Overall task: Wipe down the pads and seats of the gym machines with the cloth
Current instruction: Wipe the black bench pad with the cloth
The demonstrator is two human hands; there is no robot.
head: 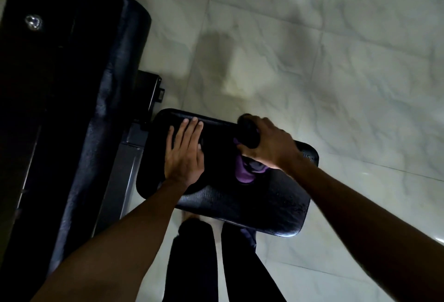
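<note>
A black padded seat (252,205) of a gym machine lies below me in the head view. My left hand (185,152) rests flat on its left part, fingers straight. My right hand (266,145) grips a dark and purple cloth (245,172) bunched against the seat's far right part. Part of the cloth hangs out below the hand. A long black back pad (115,85) of the machine stands to the left of the seat.
The machine's dark frame (36,85) with shiny bolts fills the left side. A metal bracket (151,90) joins pad and seat. Pale marble floor tiles (336,61) spread to the right. My legs in dark trousers (192,265) stand just below the seat.
</note>
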